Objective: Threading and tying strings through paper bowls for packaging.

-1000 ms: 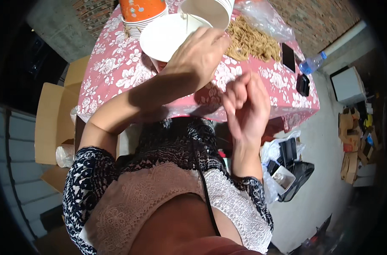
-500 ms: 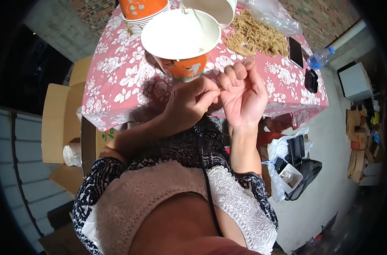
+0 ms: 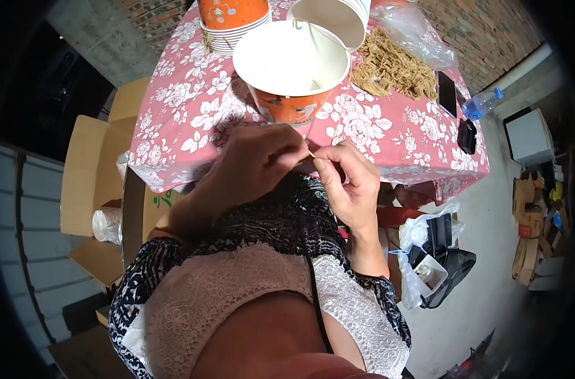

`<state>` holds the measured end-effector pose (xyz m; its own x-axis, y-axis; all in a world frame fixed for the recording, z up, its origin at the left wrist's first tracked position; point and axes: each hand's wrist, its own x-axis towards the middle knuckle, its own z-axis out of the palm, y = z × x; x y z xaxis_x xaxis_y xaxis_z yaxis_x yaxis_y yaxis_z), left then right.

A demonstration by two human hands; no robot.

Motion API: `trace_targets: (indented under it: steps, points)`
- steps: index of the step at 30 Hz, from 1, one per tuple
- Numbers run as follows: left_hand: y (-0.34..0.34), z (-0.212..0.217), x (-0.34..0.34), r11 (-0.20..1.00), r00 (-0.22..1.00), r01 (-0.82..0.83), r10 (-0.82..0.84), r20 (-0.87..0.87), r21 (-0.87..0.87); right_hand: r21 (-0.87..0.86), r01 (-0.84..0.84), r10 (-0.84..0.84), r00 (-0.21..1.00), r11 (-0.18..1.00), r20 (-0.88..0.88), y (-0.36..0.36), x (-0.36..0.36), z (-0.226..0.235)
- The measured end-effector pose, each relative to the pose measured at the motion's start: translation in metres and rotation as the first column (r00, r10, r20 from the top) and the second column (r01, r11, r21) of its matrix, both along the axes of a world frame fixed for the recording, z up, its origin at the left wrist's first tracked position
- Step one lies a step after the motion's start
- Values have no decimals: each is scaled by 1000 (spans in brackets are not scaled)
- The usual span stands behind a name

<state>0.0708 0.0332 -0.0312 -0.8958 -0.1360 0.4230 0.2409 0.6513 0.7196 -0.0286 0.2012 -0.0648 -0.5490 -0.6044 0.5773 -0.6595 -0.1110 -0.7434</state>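
open-palmed half a second ago, the right hand (image 3: 352, 183) now pinches a thin cord (image 3: 311, 153) with the left hand (image 3: 253, 158), so both control it, between five and six o'clock from the orange bucket (image 3: 287, 109).

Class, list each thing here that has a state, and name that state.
Left hand, pinching
Right hand, pinching
Thin strand, held between the fingertips
Front bucket, upright, open-topped
Orange stack, nested, rims down
Rear buckets, nested
Cord pile, loosely heaped
Phone, screen dark
Bottle, capped
Carton, flaps open
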Motion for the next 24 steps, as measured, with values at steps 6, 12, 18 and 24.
trace_targets:
  steps: [6,12,18,24]
  points:
    - [-42,11,-1,947,936,-244,173,-305,-210,-148,132,-130,991,980,23,6,-6,6]
    - [-70,6,-22,797,930,-313,148,-337,-516,-716,235,-89,968,657,236,17,-17,25]
    - [-51,0,-34,838,935,-244,70,-348,-487,-442,319,-328,943,838,58,8,-12,11]
    - [-39,6,-37,876,962,-176,57,-266,-449,-317,339,-307,940,886,148,-21,-24,-16]
